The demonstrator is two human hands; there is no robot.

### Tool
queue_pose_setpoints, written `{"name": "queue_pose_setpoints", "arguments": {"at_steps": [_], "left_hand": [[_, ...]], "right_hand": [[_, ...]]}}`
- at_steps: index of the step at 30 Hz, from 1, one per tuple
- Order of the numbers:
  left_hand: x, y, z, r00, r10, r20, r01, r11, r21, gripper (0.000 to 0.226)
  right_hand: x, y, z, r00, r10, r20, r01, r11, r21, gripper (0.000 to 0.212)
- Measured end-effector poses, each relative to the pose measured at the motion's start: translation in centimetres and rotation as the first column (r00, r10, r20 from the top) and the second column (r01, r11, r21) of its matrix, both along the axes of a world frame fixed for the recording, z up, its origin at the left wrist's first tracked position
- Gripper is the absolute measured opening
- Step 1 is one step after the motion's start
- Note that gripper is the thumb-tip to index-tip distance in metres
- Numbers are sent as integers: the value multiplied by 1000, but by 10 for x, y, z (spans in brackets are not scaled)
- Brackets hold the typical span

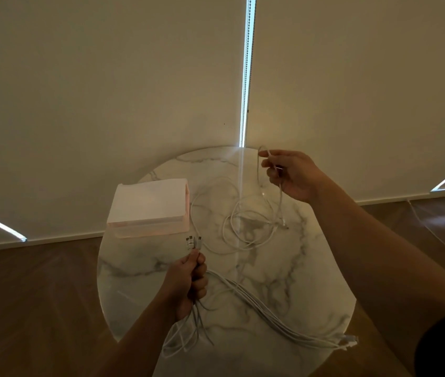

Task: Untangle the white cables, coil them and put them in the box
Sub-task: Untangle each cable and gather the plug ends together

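Several white cables [246, 229] lie in loose loops on the round marble table [139, 270]. My left hand [188, 281] grips a bundle of them near the table's front, their plugs [193, 240] sticking up above my fist and the strands trailing down and off to the right edge [311, 338]. Raised over the table's far right, my right hand [289, 172] pinches one cable, which loops above my fingers and hangs down to the pile. A pale pink box [148, 210] stands at the table's left, just beyond my left hand.
Closed cream blinds [107, 91] hang right behind the table. Wooden floor [25, 308] surrounds it. Another thin cable [439, 240] trails on the floor at the right.
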State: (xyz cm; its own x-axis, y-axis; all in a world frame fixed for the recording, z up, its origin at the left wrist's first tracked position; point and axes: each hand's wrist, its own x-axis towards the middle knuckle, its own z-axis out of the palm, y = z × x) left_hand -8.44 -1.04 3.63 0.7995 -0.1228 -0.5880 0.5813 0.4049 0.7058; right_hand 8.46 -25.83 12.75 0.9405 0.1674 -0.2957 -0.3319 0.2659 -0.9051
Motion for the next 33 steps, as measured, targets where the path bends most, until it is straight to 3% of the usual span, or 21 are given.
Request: {"name": "queue_pose_setpoints", "arguments": {"at_steps": [3,7,10,15,22,25,27,29,31,33], "left_hand": [[-1,1,0,1000,3,10,-3,1000,0,34],[-2,1,-2,1000,7,13,-7,1000,7,34],[-3,0,-2,1000,-3,12,3,1000,13,34],[-2,-2,-1,1000,-16,9,16,1000,16,34],[-1,-3,-2,1000,-19,8,19,1000,-19,34],[-1,-5,-2,999,-45,5,45,999,-12,33],[0,-5,-2,998,-62,8,62,998,-2,34],[1,-5,0,997,-76,18,76,997,7,35],[2,-3,3,996,-77,34,77,997,11,35],[2,-1,5,997,-67,47,66,998,15,36]], "right_hand": [[-5,-2,-10,999,-46,13,46,997,-68,24],[-15,-12,-20,993,-86,80,80,994,78,26],[-19,-17,-19,1000,1,20,0,998,-59,30],[-26,-23,-6,986,-30,164,-1,983,185,30],[-58,-32,-56,965,-237,-108,233,971,-46,23],[-64,-34,-61,930,-313,-195,308,950,-52,20],[-67,-37,-72,901,-382,-203,357,922,-150,18],[-79,-45,-97,861,-463,-210,353,842,-408,16],[-100,-58,-127,812,-543,-212,231,634,-738,23],[-123,-68,-148,788,-567,-240,53,451,-891,41]]}}
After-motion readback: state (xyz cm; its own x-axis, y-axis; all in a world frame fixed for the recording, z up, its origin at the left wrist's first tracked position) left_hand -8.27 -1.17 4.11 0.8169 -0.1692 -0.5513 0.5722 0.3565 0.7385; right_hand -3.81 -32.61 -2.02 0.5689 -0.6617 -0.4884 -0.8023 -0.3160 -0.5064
